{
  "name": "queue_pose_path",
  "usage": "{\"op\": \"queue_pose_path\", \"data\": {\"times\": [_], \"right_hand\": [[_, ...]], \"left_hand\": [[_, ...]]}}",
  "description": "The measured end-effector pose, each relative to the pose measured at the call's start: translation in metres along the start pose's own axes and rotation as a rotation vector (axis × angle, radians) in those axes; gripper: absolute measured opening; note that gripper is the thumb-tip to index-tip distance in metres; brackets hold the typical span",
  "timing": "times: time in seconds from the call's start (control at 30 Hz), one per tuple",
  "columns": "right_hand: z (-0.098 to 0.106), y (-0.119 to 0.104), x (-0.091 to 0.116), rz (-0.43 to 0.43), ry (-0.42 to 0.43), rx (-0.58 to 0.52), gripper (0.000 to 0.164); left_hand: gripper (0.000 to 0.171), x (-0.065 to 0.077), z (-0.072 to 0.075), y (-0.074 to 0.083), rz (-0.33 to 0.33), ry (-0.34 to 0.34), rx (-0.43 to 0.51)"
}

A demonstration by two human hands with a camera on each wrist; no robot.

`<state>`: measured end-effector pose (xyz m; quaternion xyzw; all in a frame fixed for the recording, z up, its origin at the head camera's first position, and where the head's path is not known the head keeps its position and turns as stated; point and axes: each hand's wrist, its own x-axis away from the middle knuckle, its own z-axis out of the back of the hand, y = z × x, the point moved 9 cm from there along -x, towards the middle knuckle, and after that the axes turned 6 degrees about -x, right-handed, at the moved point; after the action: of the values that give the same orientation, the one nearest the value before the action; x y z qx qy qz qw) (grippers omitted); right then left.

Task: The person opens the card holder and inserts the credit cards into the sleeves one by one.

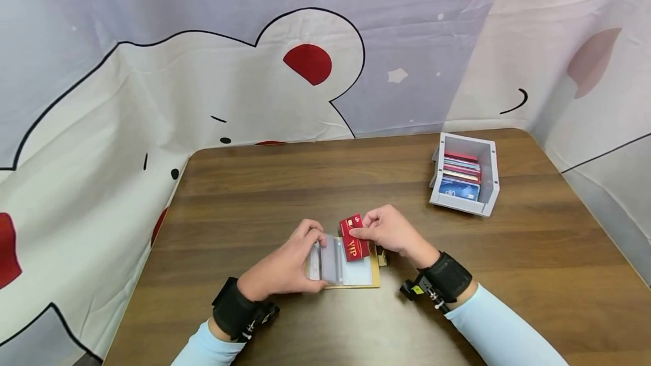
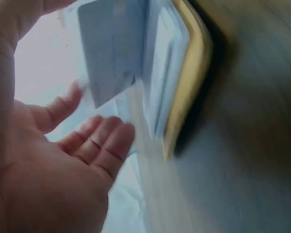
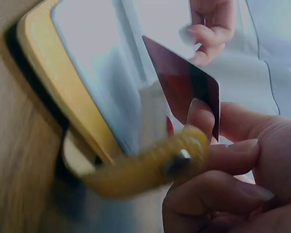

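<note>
A yellow card holder (image 1: 375,275) lies open on the table, its clear plastic sleeves (image 1: 331,258) spread out. My left hand (image 1: 290,261) grips the sleeves at its left side, fingers at the top edge and thumb at the bottom. In the left wrist view, a sleeve (image 2: 114,53) stands raised from the stack. My right hand (image 1: 394,233) pinches a red card (image 1: 357,249) with "VIP" on it over the right-hand sleeve. The card's dark-striped back (image 3: 182,80) shows in the right wrist view, where the holder's snap strap (image 3: 136,172) sticks up by the fingers.
At the table's back right stands a grey box (image 1: 488,182) holding a row of several cards, a blue card (image 1: 459,188) at the front. The wooden table (image 1: 264,185) meets a printed cloth (image 1: 203,89) behind it.
</note>
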<state>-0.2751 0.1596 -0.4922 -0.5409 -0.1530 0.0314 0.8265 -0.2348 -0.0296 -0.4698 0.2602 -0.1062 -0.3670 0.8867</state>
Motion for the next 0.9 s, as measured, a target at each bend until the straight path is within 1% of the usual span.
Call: {"op": "queue_pose_path", "data": {"times": [0.07, 0.17, 0.27, 0.47, 0.63, 0.77, 0.9], "right_hand": [[-0.005, -0.002, -0.002, 0.007, -0.006, 0.012, 0.031], [-0.011, -0.004, -0.004, -0.012, -0.017, 0.016, 0.03], [-0.015, -0.005, -0.006, -0.039, -0.021, 0.017, 0.03], [-0.02, 0.0, -0.007, -0.094, -0.014, 0.048, 0.033], [-0.022, 0.0, -0.004, -0.106, -0.015, 0.094, 0.036], [-0.026, -0.001, 0.0, -0.127, -0.043, 0.146, 0.039], [-0.033, 0.0, 0.003, -0.155, -0.096, 0.185, 0.04]], "left_hand": [[0.062, 0.003, 0.001, -0.003, 0.008, -0.004, -0.076], [0.064, 0.005, -0.001, -0.009, 0.025, -0.01, -0.182], [0.064, 0.006, -0.002, -0.013, 0.039, -0.014, -0.237], [0.063, 0.007, -0.006, -0.019, 0.042, -0.015, -0.246], [0.063, 0.006, -0.007, -0.021, 0.05, -0.019, -0.25], [0.064, 0.006, -0.007, -0.023, 0.057, -0.016, -0.246], [0.067, 0.006, -0.008, -0.024, 0.049, -0.011, -0.256]]}}
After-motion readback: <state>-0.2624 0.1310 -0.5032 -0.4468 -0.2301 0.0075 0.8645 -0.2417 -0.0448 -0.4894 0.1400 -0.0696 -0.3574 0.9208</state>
